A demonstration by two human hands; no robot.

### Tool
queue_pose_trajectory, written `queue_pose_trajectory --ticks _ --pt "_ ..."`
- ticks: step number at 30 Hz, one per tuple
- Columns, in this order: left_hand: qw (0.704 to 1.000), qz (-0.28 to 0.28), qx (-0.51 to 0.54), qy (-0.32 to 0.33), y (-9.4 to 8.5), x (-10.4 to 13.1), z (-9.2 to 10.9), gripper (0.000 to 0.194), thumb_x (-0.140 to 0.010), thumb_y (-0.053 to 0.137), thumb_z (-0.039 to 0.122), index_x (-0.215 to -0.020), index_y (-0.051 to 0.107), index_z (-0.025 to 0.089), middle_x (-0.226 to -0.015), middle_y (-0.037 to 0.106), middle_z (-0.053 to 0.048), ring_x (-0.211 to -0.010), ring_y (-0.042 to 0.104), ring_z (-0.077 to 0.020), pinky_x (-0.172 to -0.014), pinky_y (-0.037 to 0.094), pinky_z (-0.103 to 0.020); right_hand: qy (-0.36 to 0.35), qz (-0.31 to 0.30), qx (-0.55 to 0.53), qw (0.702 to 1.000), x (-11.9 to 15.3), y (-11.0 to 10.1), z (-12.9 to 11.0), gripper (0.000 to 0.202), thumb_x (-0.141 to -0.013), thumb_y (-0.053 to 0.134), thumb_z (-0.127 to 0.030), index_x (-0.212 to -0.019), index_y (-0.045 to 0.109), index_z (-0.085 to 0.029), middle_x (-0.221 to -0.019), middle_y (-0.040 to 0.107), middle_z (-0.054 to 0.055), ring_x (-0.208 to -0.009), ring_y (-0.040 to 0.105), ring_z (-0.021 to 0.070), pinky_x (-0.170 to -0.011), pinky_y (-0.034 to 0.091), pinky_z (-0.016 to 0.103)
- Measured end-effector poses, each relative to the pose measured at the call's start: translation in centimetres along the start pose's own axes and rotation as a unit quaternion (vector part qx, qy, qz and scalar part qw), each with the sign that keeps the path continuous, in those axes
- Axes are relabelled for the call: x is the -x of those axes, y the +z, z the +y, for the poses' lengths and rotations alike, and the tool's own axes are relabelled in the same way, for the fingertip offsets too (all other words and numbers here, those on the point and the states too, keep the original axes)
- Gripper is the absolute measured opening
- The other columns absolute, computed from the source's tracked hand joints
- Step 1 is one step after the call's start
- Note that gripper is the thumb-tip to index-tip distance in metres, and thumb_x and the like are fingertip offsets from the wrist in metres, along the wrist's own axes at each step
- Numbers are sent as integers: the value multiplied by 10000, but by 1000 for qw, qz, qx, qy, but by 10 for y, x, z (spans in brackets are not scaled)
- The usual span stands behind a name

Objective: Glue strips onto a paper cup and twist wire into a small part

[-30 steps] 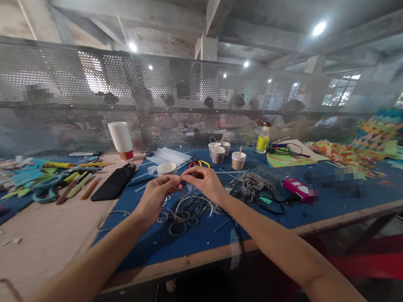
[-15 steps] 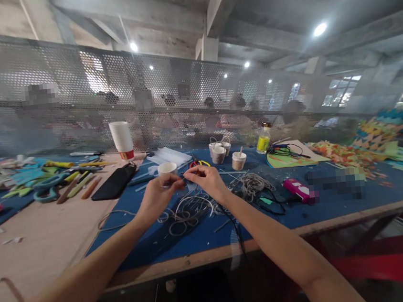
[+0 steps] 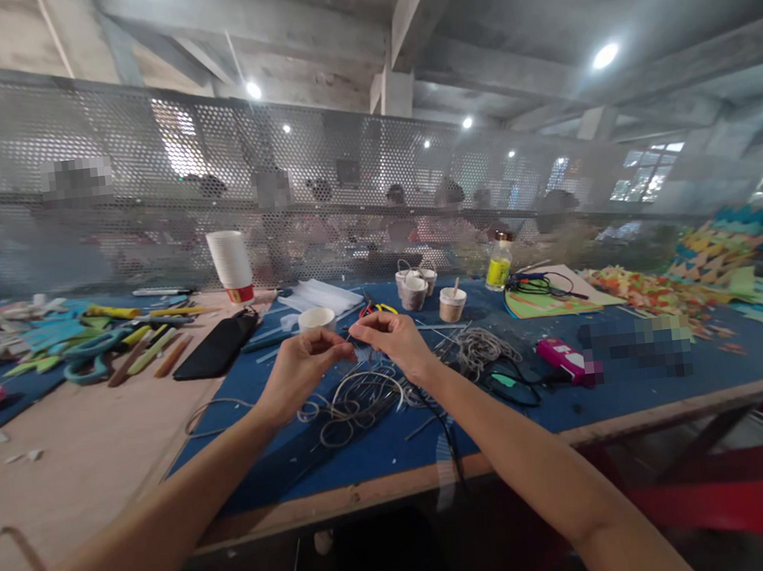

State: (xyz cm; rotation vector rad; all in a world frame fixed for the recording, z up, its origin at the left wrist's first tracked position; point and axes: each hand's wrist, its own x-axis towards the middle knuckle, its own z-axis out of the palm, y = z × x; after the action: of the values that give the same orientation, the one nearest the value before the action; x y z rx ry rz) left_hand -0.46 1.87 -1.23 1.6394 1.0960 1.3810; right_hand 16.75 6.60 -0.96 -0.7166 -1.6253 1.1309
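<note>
My left hand (image 3: 301,371) and my right hand (image 3: 398,343) meet fingertip to fingertip above the blue mat. Both are closed in a pinch. Whatever lies between the fingers is too thin and small to make out. Below them is a tangle of grey cord and thin wire loops (image 3: 357,406). A bundle of grey cord (image 3: 483,347) lies right of my right hand. Just behind my left fingers stands a white paper cup (image 3: 317,318), partly hidden. A tool with red and yellow handles (image 3: 380,307) lies behind my right hand.
Left are a black phone (image 3: 216,346), blue-handled scissors (image 3: 92,352) and a stack of paper cups (image 3: 230,265). Behind stand small cups (image 3: 414,291), another with a stick (image 3: 452,303) and a yellow-labelled bottle (image 3: 498,264). A magenta device (image 3: 567,360) lies right. A perforated screen (image 3: 341,162) closes the back.
My left fingertips have shifted slightly to the right, closer to my right fingertips. Both hands stay pinched, and the things on the table lie as before.
</note>
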Motion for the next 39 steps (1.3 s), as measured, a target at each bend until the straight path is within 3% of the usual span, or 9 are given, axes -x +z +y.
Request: queue_pose_trajectory --ticks 6,10,14,18,23,27,30,34,39 --pt "999 -39 5 -5 0 0 0 189 -810 666 369 -770 680 186 -773 749 -55 -761 667 -189 -773 478 -312 -41 9 25 999 2 1 -3 272 -755 714 -434 -841 726 -175 -674 632 -4 -568 499 102 -550 412 224" --pt "1000 -2 3 -12 1 0 3 170 -751 708 343 -805 686 183 -708 716 -28 -670 654 -182 -678 486 -294 -85 23 79 993 3 2 -2 247 -780 690 -417 -833 727 -179 -746 680 21 -682 580 139 -639 458 244" --pt "999 20 -40 17 1 1 3 151 -751 705 331 -749 681 182 -662 679 -7 -579 627 -158 -595 457 -267 -90 24 119 988 4 1 -2 263 -789 678 -437 -812 723 -179 -669 638 1 -609 533 122 -584 424 233" --pt "998 -18 -62 15 -1 0 -1 167 -793 670 354 -760 691 191 -621 673 -3 -556 635 -167 -584 447 -271 -86 17 122 989 5 0 -3 256 -792 676 -429 -807 718 -176 -662 628 -3 -602 520 115 -577 411 228" --pt "992 -71 -98 45 -3 -1 1 243 -842 610 383 -712 699 197 -662 689 -29 -655 626 -185 -667 451 -297 -55 -8 82 995 3 -3 -4 266 -768 702 -431 -808 718 -168 -643 608 -15 -581 498 99 -575 399 223" --pt "993 -105 -50 20 -3 -1 3 253 -860 588 395 -741 712 209 -757 732 -52 -776 650 -199 -787 463 -326 -3 -23 24 999 1 -4 -5 308 -737 725 -465 -825 716 -170 -599 563 -37 -542 462 87 -557 392 222" --pt "996 -84 2 -3 0 0 4 155 -796 682 358 -816 697 206 -735 733 -36 -740 657 -186 -766 473 -317 -8 -13 6 1000 1 -3 -5 295 -727 738 -453 -813 709 -172 -611 572 -35 -547 462 86 -564 396 225" --pt "1000 -23 5 3 3 1 6 171 -763 726 333 -729 643 187 -681 715 -23 -671 640 -169 -695 469 -290 -23 -19 -10 1000 1 -2 -3 281 -720 747 -443 -810 709 -180 -630 583 -28 -546 458 84 -555 394 224" --pt "995 -81 55 0 -3 1 4 178 -821 685 335 -757 644 173 -726 729 -28 -730 632 -150 -767 452 -276 -4 -19 -54 998 1 -1 -5 309 -689 768 -459 -803 703 -179 -612 560 -39 -524 431 69 -519 369 212"
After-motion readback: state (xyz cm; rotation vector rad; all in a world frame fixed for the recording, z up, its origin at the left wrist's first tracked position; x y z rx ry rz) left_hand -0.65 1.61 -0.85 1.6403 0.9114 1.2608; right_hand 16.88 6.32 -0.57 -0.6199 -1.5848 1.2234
